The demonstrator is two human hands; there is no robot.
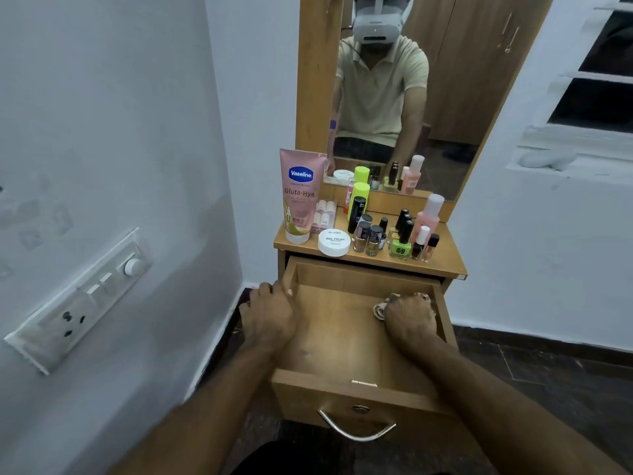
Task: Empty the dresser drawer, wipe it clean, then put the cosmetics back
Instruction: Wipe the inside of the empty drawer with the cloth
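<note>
The drawer (359, 337) stood pulled well out of the dresser (452, 265), its wooden floor bare except at the right rear corner. There the right hand (411, 318) pressed down with its fingers curled around a small bunched cloth (381, 308), of which only a pale edge showed beside the knuckles, close to the drawer's right wall. The left hand (270, 311) gripped the drawer's left wall near the back, fingers wrapped over the rim.

On the dresser top the cosmetics stood crowded together: a pink Vaseline tube (298, 195) upright at the left, a white nail polish remover jar (334, 242) near the front edge, a lime-capped bottle (359, 197) behind, a cluster of small nail polish bottles (371, 238), a green polish bottle (400, 246), and a tall pink bottle (428, 216) at the right. A mirror (394, 97) rose behind them. A metal handle (356, 428) hung on the drawer front, and a switchboard (78, 303) sat on the left wall.
</note>
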